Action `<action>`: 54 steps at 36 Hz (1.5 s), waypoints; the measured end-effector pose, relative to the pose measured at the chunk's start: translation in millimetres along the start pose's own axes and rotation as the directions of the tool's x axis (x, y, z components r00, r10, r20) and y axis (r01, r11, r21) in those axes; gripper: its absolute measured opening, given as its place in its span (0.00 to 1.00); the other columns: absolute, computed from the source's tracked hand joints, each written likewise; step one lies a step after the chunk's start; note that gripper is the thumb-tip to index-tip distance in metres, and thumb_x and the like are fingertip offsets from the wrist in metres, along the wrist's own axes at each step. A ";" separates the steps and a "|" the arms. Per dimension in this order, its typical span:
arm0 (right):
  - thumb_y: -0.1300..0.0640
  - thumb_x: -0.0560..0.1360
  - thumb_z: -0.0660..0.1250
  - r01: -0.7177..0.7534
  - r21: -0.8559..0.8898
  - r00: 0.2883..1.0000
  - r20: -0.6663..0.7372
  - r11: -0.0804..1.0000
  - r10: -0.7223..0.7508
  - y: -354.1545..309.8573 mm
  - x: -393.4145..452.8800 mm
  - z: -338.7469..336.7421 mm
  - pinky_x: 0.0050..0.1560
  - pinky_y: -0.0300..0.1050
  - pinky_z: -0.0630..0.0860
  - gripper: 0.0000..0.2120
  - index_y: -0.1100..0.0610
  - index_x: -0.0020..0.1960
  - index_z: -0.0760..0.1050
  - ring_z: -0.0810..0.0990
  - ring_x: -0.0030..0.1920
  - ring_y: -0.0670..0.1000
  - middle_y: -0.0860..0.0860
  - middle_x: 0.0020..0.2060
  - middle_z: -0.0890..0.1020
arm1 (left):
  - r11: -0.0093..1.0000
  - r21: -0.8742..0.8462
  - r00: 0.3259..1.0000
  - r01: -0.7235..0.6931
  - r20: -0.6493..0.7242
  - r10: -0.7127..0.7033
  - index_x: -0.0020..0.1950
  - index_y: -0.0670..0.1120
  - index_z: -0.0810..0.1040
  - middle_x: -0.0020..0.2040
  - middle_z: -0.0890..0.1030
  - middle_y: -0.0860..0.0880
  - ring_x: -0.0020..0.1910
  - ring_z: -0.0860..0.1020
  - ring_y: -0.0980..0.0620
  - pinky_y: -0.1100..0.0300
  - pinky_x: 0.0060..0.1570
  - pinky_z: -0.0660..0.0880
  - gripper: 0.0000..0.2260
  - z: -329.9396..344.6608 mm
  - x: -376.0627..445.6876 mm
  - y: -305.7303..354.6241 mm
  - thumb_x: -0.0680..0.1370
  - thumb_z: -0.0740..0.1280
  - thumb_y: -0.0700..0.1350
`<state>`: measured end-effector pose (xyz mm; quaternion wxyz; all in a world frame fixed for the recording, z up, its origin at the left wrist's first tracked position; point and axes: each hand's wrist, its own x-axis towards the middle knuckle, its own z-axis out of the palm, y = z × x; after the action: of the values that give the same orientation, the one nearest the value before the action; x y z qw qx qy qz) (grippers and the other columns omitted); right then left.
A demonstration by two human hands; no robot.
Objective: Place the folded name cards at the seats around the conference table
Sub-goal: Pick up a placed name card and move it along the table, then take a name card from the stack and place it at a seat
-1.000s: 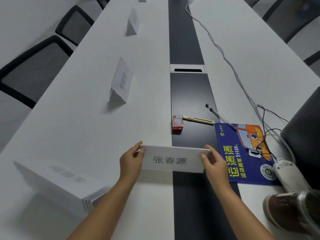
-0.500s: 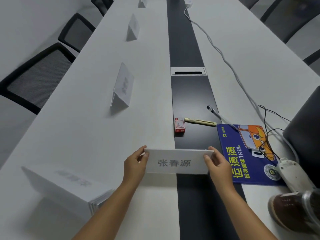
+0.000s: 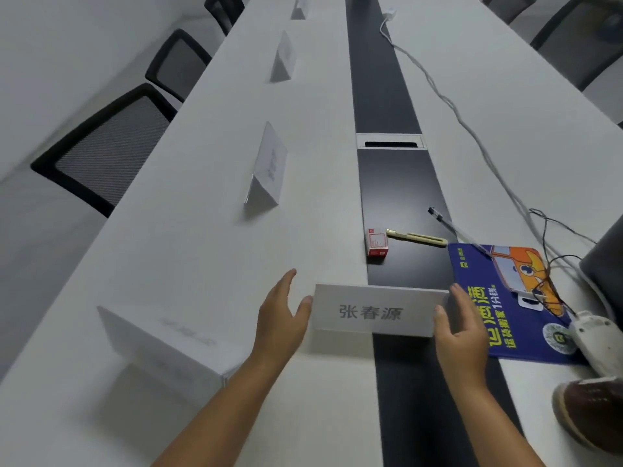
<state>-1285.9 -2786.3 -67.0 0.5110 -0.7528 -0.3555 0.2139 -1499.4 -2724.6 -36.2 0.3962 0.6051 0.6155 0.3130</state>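
A folded white name card (image 3: 371,311) with printed characters stands near the table's end, straddling the white table (image 3: 202,247) and its black centre strip. My left hand (image 3: 279,315) is beside the card's left end, fingers straight and spread, thumb at the edge. My right hand (image 3: 462,335) is at the right end, fingers straight, thumb touching the front face. A stack of folded cards (image 3: 161,345) stands at the near left. Three more cards stand along the left side: one close (image 3: 266,170), one farther (image 3: 283,59), and one far (image 3: 298,8).
Black mesh chairs (image 3: 108,143) (image 3: 178,62) line the left side. On the centre strip lie a red box (image 3: 377,242), a utility knife (image 3: 416,237) and a pen (image 3: 448,225). A blue mouse pad (image 3: 499,298), a white cable (image 3: 448,106) and a white device (image 3: 600,342) lie right.
Both hands gripped the card's ends before. Now the fingers have straightened and the left hand has drawn slightly away, leaving the card standing on the table. The view tilted forward.
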 end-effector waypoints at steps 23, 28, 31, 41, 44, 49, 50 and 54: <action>0.53 0.66 0.72 -0.351 0.046 0.878 0.364 0.935 0.311 -77.8 -211.3 183.5 0.65 0.40 0.67 0.34 0.40 0.65 0.57 0.69 0.64 0.47 0.44 0.65 0.66 | 0.973 0.006 0.932 0.229 0.288 -0.221 0.67 0.51 0.66 0.53 0.78 0.44 0.57 0.75 0.43 0.66 0.50 0.72 0.27 -234.0 29.8 -147.7 0.70 0.69 0.48; 0.57 0.67 0.72 -0.407 0.089 0.901 0.203 0.909 0.384 -91.3 -218.2 188.3 0.65 0.48 0.71 0.32 0.52 0.68 0.64 0.73 0.62 0.49 0.51 0.64 0.74 | 0.992 0.052 0.954 0.117 0.272 -0.127 0.66 0.49 0.67 0.62 0.74 0.49 0.58 0.75 0.46 0.56 0.54 0.72 0.28 -228.8 23.8 -144.6 0.68 0.70 0.49; 0.59 0.67 0.72 -0.423 0.130 0.903 0.144 0.897 0.405 -94.9 -219.9 181.2 0.63 0.43 0.71 0.31 0.54 0.67 0.65 0.75 0.59 0.47 0.48 0.60 0.75 | 0.995 0.068 0.954 0.070 0.287 -0.086 0.66 0.48 0.67 0.63 0.74 0.45 0.54 0.74 0.46 0.55 0.52 0.70 0.29 -225.2 15.8 -139.2 0.67 0.70 0.49; 0.65 0.65 0.72 -0.482 0.367 0.788 -0.214 0.795 0.577 -59.9 -271.8 58.2 0.44 0.30 0.77 0.27 0.59 0.63 0.71 0.79 0.44 0.35 0.46 0.51 0.81 | 0.935 0.205 0.762 -0.291 0.641 0.096 0.70 0.41 0.59 0.64 0.72 0.44 0.60 0.73 0.40 0.52 0.55 0.69 0.29 -133.0 -44.6 -67.8 0.72 0.67 0.40; 0.65 0.65 0.72 -0.469 0.397 0.694 -0.386 0.789 0.607 -48.2 -305.4 8.1 0.41 0.26 0.75 0.27 0.57 0.63 0.71 0.76 0.45 0.36 0.45 0.48 0.80 | 0.894 0.172 0.608 -0.414 0.783 0.131 0.71 0.42 0.56 0.65 0.72 0.41 0.61 0.73 0.40 0.52 0.57 0.69 0.30 -86.9 -79.2 -41.7 0.73 0.66 0.43; 0.68 0.66 0.71 -0.430 0.444 0.515 -0.594 0.786 0.618 -23.7 -357.0 -84.1 0.35 0.25 0.74 0.25 0.59 0.61 0.72 0.77 0.44 0.39 0.45 0.44 0.80 | 0.833 0.078 0.370 -0.547 0.916 0.158 0.70 0.43 0.58 0.60 0.77 0.40 0.56 0.76 0.41 0.57 0.47 0.70 0.29 -6.0 -150.8 -9.3 0.73 0.66 0.43; 0.68 0.65 0.71 -0.427 0.446 0.478 -0.628 0.787 0.615 -16.7 -368.3 -103.4 0.37 0.26 0.75 0.25 0.60 0.61 0.73 0.78 0.44 0.41 0.46 0.44 0.80 | 0.830 0.056 0.332 -0.555 0.930 0.159 0.70 0.43 0.59 0.59 0.77 0.39 0.56 0.76 0.41 0.57 0.47 0.70 0.29 10.3 -167.6 -4.1 0.72 0.67 0.43; 0.67 0.64 0.73 -0.434 0.422 0.375 -0.719 0.796 0.586 3.2 -411.6 -170.9 0.42 0.29 0.77 0.25 0.58 0.59 0.75 0.81 0.45 0.42 0.50 0.45 0.82 | 0.827 0.016 0.210 -0.562 0.970 0.124 0.71 0.45 0.57 0.60 0.77 0.42 0.56 0.77 0.44 0.56 0.51 0.73 0.30 69.8 -236.2 15.0 0.72 0.67 0.45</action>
<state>-1437.7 -3202.8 -20.9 0.5822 -0.7892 0.1949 0.0124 -1442.4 -2964.6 -31.7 0.4759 0.8540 0.1538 -0.1432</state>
